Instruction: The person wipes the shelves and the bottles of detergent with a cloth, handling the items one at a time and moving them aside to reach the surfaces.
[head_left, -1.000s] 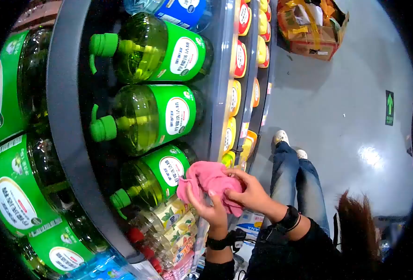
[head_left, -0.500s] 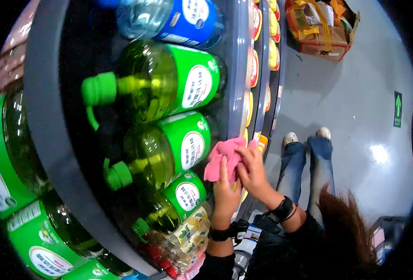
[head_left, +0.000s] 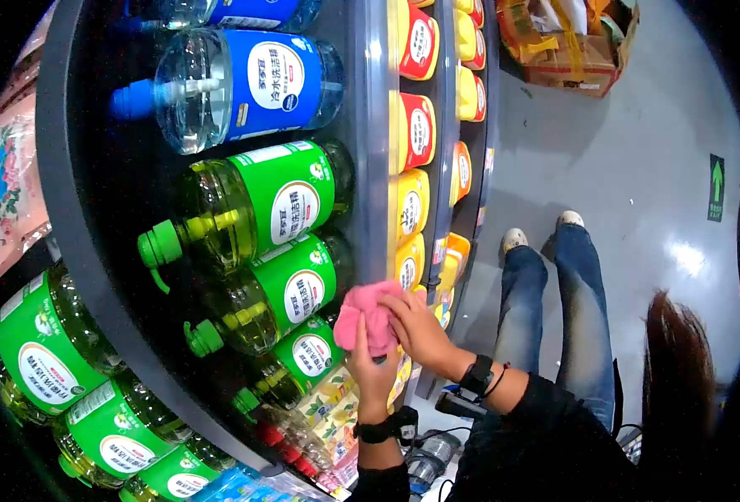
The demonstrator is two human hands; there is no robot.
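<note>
A crumpled pink cloth point(head_left: 362, 314) is pinched between my two hands in front of the shelf's front edge. My left hand point(head_left: 374, 372) grips its lower side, thumb and fingers closed. On the cloth's right side, my right hand point(head_left: 420, 330) closes its fingers over the fabric. Just left of the cloth stand green-labelled pump bottles point(head_left: 303, 293) of clear green liquid. The transparent shelf edge strip point(head_left: 372, 192) runs up from the cloth. Part of the cloth is covered by my fingers.
Blue-labelled pump bottles point(head_left: 261, 84) share the shelf. Lower shelves hold red and yellow bottles point(head_left: 414, 125). Another shelf at left carries more green-labelled bottles point(head_left: 44, 360). An open cardboard box point(head_left: 571, 63) sits on the grey floor point(head_left: 637, 167), which has a green arrow sign point(head_left: 716, 188).
Both hands have moved left and slightly down in the picture with the pink cloth. The view has shifted, showing more of the blue-labelled bottles and the lower shelves.
</note>
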